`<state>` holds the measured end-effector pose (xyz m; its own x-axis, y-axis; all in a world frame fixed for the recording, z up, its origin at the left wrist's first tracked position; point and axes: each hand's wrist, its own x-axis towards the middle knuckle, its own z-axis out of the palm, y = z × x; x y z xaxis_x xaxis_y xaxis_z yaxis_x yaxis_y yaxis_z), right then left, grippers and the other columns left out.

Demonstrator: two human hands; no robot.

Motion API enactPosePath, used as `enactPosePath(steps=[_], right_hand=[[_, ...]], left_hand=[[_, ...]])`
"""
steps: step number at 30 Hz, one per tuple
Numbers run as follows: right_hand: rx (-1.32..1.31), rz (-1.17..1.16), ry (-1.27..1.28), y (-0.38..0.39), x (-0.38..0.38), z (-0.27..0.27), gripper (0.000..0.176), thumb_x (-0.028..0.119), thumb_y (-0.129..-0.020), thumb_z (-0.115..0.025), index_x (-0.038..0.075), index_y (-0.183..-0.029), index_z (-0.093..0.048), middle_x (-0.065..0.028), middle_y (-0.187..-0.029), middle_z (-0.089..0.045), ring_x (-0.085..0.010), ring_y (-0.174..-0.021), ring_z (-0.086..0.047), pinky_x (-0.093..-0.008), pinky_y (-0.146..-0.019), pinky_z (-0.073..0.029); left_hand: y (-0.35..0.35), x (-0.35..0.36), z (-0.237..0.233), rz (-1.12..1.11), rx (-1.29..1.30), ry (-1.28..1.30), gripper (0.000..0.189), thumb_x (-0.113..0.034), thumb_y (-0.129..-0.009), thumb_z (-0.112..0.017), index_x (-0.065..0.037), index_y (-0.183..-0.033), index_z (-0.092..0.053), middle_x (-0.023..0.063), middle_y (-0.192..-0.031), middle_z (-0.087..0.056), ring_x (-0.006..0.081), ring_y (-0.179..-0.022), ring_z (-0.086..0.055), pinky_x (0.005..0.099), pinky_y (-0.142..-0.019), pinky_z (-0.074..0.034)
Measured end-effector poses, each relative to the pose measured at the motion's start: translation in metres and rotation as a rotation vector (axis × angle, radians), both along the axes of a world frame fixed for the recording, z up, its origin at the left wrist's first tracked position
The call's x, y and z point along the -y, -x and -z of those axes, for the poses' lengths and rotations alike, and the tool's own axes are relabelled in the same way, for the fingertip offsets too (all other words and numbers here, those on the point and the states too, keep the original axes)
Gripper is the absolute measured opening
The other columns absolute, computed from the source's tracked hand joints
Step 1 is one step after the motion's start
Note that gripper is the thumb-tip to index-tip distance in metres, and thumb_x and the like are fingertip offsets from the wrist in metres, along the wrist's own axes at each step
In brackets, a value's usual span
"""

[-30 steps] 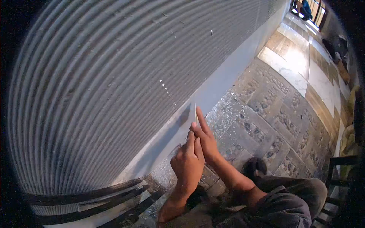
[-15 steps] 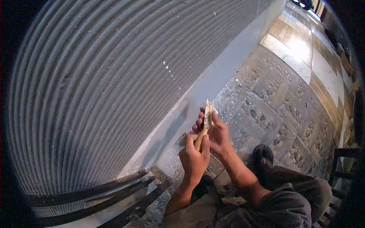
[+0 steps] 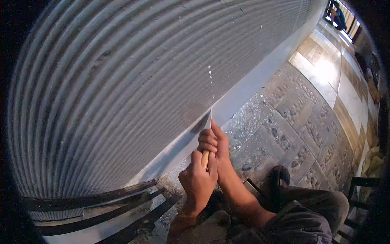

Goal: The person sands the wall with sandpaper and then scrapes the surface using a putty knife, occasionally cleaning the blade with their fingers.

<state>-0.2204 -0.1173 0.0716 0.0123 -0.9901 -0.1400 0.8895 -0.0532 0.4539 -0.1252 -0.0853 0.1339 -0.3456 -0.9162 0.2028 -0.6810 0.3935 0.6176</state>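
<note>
A putty knife with a wooden handle [image 3: 205,160] is in both my hands. My left hand [image 3: 198,177] is wrapped round the handle. Higher up, my right hand [image 3: 214,144] closes its fingers about the blade's lower part, thumb pointing forward along it. The thin blade [image 3: 210,120] appears nearly edge-on, its tip right at the seam where the grey ribbed wall panel [image 3: 134,81] meets the smooth pale skirting strip [image 3: 239,95]. White specks of filler [image 3: 210,73] dot the ribs just beyond the tip.
White crumbs [image 3: 248,116] litter the patterned floor tiles [image 3: 284,126] along the skirting. Dark slats [image 3: 101,201] reach across at lower left, and a dark frame [image 3: 365,183] stands at right. My shoe [image 3: 280,175] rests on the floor. A person [image 3: 336,16] is far off at top right.
The putty knife has moved from in front of me to the seam at the panel's bottom edge, its blade turned edge-on. My right fingers have closed round the blade. The view has shifted slightly.
</note>
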Motion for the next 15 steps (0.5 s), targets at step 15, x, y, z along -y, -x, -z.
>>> enactPosePath(steps=[15], right_hand=[[0.043, 0.027, 0.080, 0.023, 0.004, -0.004, 0.031, 0.030, -0.092, -0.050, 0.008, -0.070, -0.051, 0.0019, -0.045, -0.036, -0.0036, -0.033, -0.029, -0.0165, -0.027, -0.022]], left_hand=[[0.015, 0.013, -0.009, 0.118, 0.075, 0.068, 0.022, -0.028, -0.083, -0.060, -0.008, -0.083, -0.050, 0.0141, -0.058, -0.058, 0.0327, -0.053, -0.060, 0.0394, -0.046, -0.046]])
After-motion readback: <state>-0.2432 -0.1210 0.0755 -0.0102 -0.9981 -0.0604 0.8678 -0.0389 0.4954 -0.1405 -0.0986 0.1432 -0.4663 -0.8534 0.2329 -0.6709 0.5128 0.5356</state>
